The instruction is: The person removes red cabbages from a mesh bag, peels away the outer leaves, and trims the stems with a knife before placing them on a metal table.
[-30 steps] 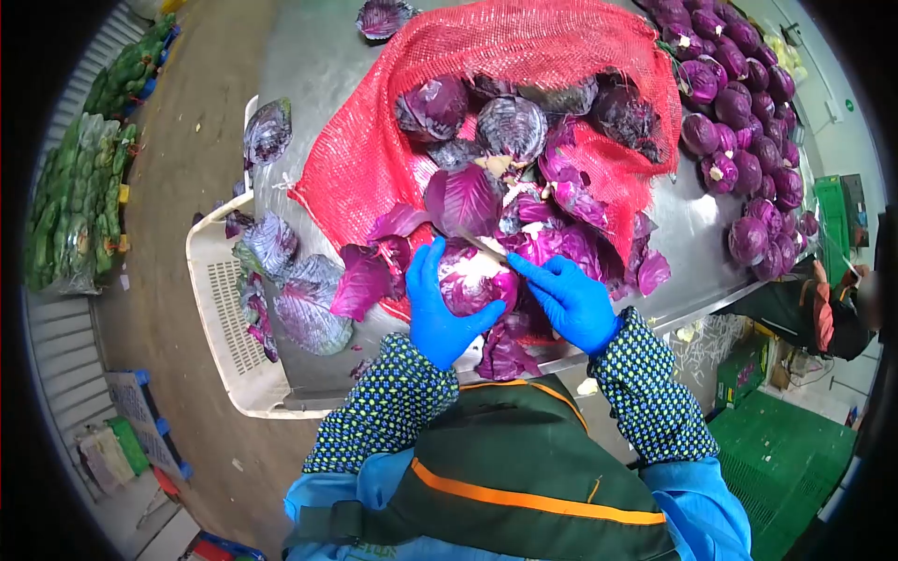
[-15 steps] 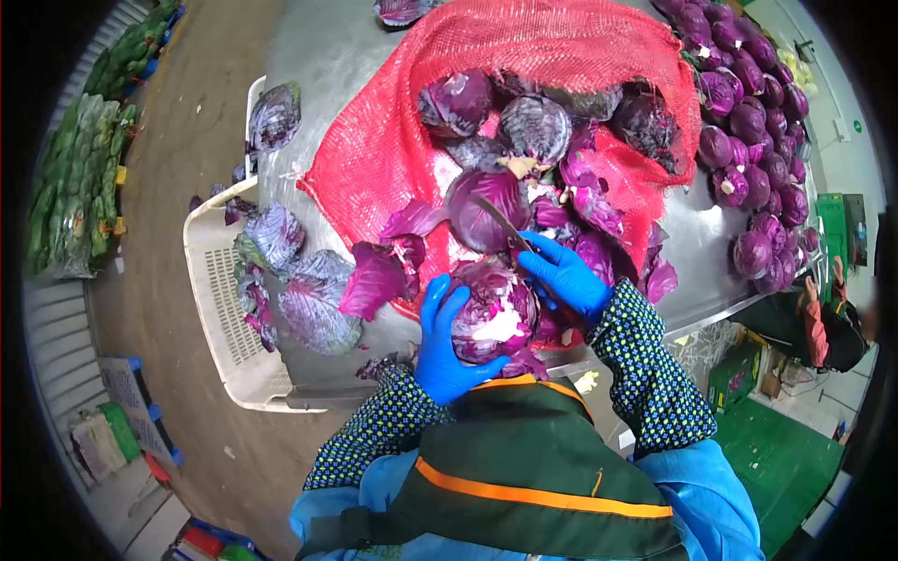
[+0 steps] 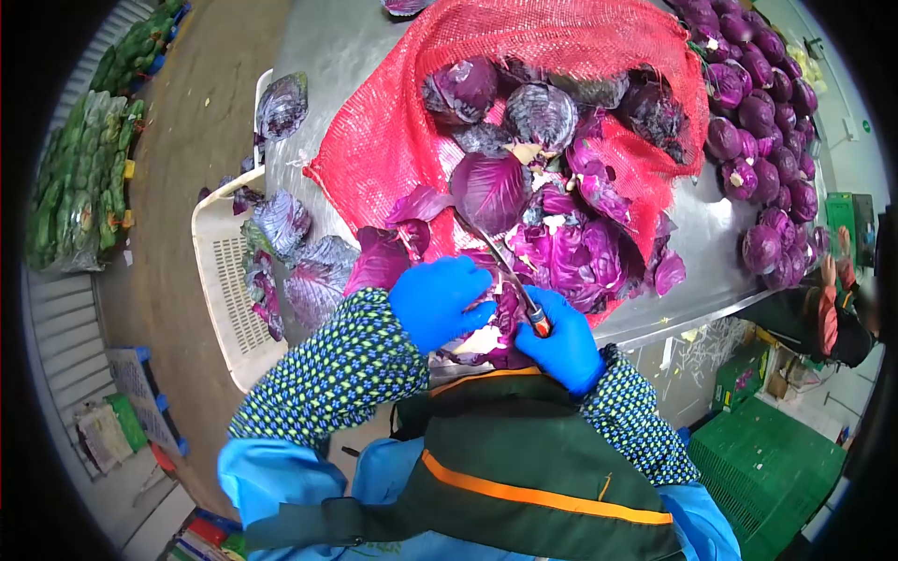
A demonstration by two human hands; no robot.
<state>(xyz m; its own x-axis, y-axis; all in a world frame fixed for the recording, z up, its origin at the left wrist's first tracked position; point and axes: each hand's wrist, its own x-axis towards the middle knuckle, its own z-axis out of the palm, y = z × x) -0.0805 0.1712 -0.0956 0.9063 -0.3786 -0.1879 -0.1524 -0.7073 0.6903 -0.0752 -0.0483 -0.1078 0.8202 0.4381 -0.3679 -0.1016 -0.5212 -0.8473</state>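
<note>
In the head view my right hand (image 3: 563, 344), in a blue glove, is closed around the handle of a knife (image 3: 506, 266). The narrow blade slants up and to the left. My left hand (image 3: 438, 301), also gloved in blue, lies over a red cabbage (image 3: 482, 342) with its fingers bent against it. The cabbage has a pale cut patch and is partly covered by both hands. Just beyond the blade a large loose purple leaf (image 3: 491, 192) rests near the mouth of a red mesh bag (image 3: 374, 140). Whole cabbages (image 3: 540, 117) sit inside the bag.
Trimmed cabbages (image 3: 758, 117) are piled on the right of the metal table (image 3: 313, 42). Outer leaves (image 3: 318, 290) lie by a white plastic crate (image 3: 238, 309) at left. Another person's arm (image 3: 829, 318) shows at far right, near a green crate (image 3: 767, 467).
My left hand has moved from the cabbage's left side up over its top. My right hand has come lower and nearer my body, with the knife still in it.
</note>
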